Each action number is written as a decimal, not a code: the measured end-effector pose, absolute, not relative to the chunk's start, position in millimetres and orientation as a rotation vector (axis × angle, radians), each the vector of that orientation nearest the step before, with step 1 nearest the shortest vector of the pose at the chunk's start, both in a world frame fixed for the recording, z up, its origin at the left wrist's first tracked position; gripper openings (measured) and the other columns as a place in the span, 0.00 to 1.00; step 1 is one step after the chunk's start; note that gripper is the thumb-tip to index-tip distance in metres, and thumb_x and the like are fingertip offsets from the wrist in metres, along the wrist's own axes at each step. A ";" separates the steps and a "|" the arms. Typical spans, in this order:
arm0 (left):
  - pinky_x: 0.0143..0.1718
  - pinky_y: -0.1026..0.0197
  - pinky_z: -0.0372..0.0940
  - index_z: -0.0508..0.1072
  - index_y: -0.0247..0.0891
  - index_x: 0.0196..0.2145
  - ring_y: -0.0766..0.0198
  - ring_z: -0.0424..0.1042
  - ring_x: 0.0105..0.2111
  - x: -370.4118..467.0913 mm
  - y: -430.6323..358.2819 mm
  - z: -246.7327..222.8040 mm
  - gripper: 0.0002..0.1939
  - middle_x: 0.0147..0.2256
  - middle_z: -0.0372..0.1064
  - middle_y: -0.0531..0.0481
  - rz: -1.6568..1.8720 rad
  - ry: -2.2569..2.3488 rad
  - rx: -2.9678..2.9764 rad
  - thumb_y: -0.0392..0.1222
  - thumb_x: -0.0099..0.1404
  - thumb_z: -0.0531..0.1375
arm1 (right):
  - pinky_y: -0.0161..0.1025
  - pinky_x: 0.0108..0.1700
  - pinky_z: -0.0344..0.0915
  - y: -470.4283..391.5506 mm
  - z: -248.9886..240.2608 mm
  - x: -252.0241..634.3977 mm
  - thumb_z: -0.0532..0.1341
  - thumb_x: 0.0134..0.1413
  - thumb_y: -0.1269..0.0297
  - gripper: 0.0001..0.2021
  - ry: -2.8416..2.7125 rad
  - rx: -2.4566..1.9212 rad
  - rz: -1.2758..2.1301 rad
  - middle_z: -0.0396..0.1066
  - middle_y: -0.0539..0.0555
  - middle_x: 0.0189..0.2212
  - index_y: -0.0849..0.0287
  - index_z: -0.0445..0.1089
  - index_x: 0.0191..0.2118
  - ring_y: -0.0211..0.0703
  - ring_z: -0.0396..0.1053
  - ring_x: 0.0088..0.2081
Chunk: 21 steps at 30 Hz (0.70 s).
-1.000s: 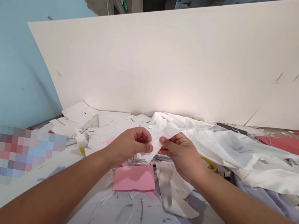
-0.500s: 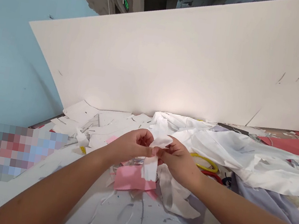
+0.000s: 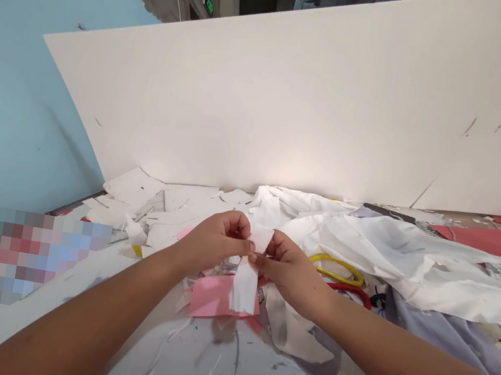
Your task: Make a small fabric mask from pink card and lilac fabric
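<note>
Between the fingertips of my left hand (image 3: 217,239) and my right hand (image 3: 291,274) is a white strip (image 3: 245,288), thin and soft-looking; cloth or paper, I cannot tell which. Both hands pinch it near its middle, thumbs close together. Its upper end stands above the thumbs, while the lower end hangs in front of a pink piece of paper (image 3: 208,297). Small scraps lie around that pink piece. A pale loose piece (image 3: 297,336) rests below my right hand.
White cloth (image 3: 394,250) is heaped at the right. Yellow-handled scissors (image 3: 356,270) and a red handle (image 3: 360,295) show beside my right wrist. White sheets (image 3: 135,187) and a white bottle (image 3: 135,231) lie left. A white board (image 3: 269,101) stands behind the grey table (image 3: 182,368).
The strip's upper end, folded toward the right before, now stands straighter, and its lower end hangs a little further down. My right fingers have shifted slightly left.
</note>
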<state>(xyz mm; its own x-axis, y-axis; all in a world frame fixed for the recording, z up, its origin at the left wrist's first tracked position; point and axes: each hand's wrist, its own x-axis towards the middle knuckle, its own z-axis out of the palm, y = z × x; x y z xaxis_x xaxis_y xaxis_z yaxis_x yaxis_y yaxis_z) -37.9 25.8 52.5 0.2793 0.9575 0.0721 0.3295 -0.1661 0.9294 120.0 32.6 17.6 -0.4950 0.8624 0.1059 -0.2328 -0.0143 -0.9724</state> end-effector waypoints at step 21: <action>0.19 0.69 0.53 0.66 0.41 0.30 0.74 0.54 0.18 -30.4 25.9 46.6 0.09 0.22 0.55 0.59 1.028 1.372 1.720 0.45 0.51 0.59 | 0.31 0.23 0.61 30.6 16.9 118.9 0.59 0.42 0.71 0.08 -1.433 -0.761 1.671 0.62 0.42 0.18 0.58 0.57 0.27 0.31 0.63 0.20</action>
<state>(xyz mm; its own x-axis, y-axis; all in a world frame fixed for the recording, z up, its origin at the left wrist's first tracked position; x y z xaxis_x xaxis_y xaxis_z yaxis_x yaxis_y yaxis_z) -30.4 25.9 46.6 0.1248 0.9796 0.1574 0.4256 -0.1961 0.8834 118.9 30.6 16.9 -0.5079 0.8599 0.0508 -0.1814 -0.0491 -0.9822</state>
